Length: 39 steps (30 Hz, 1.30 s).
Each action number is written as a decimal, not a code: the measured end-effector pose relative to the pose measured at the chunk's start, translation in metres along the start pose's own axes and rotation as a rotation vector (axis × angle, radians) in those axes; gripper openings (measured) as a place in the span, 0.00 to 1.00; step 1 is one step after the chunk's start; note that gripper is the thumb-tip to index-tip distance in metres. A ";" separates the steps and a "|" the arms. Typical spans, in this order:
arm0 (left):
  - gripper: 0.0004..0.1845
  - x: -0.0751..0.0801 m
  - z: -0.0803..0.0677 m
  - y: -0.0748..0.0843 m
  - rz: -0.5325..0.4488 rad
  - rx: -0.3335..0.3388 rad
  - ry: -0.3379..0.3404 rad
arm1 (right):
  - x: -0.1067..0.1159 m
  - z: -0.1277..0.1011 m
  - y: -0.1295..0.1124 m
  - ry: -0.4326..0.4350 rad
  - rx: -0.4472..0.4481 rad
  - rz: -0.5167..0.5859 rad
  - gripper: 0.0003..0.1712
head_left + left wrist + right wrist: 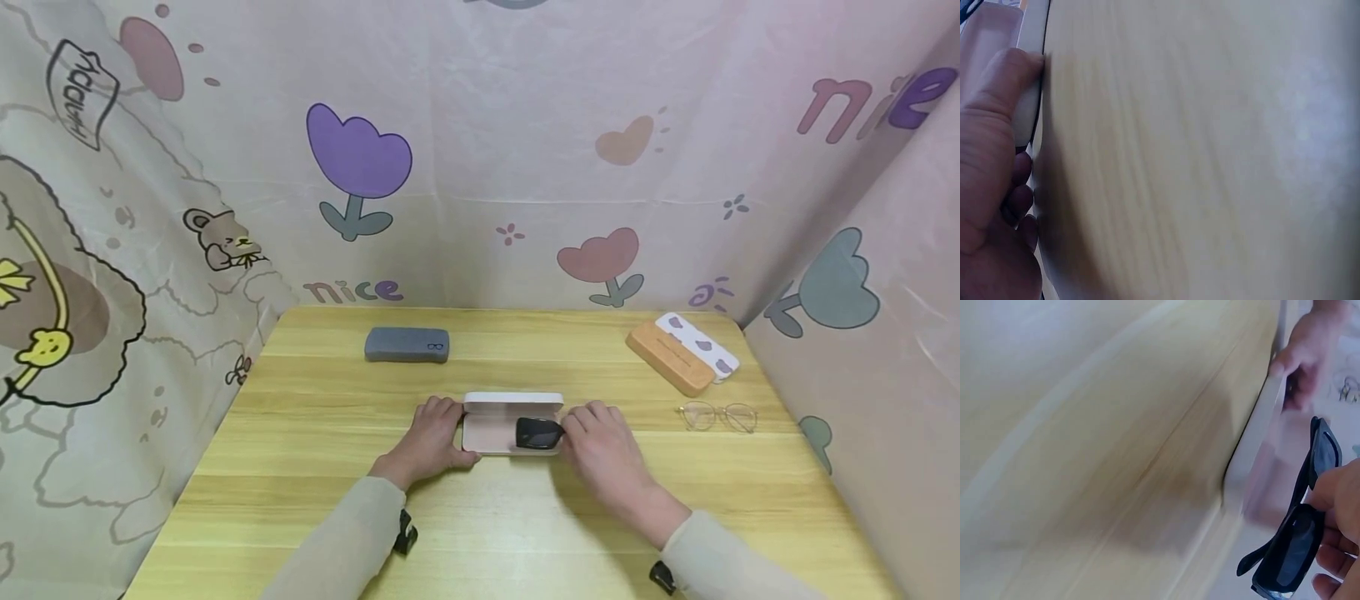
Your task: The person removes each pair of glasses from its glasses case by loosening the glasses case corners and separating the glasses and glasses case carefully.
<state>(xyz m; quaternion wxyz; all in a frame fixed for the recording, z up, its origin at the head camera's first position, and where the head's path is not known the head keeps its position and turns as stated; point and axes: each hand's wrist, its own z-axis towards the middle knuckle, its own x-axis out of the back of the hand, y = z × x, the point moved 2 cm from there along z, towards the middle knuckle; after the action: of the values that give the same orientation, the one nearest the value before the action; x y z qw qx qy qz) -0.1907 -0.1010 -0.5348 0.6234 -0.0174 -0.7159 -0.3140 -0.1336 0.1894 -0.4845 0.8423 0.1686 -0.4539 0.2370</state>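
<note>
An open pale pink glasses case (495, 429) lies at the middle of the wooden table (315, 467). My left hand (427, 442) grips the case's left end, thumb on the near wall (1025, 103). My right hand (600, 446) pinches a pair of black sunglasses (537, 433) and holds them over the right half of the case. In the right wrist view the folded sunglasses (1300, 537) hang from my fingers above the case (1260, 469), with the left hand (1304, 353) at its far end.
A closed grey case (407, 344) sits at the back left. At the back right lie an orange-brown case (669, 358) and a white case with purple spots (697, 343). Clear wire-framed glasses (717, 415) rest near the right edge. Patterned cloth walls surround the table.
</note>
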 end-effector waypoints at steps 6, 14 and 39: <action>0.47 0.000 0.000 0.000 -0.003 0.004 -0.002 | 0.007 -0.023 0.029 -0.013 -0.040 -0.010 0.06; 0.47 0.002 0.000 0.001 -0.013 0.016 -0.008 | 0.016 -0.049 0.065 -0.013 -0.061 -0.034 0.09; 0.45 -0.001 0.001 -0.001 -0.021 0.006 -0.001 | 0.053 -0.126 0.159 -0.135 -0.159 -0.104 0.11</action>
<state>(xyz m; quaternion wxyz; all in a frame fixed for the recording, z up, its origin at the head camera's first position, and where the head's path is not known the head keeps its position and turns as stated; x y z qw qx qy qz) -0.1918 -0.1010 -0.5360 0.6199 -0.0084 -0.7171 -0.3184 -0.1100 0.3976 -0.4957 0.8316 0.1401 -0.5177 0.1444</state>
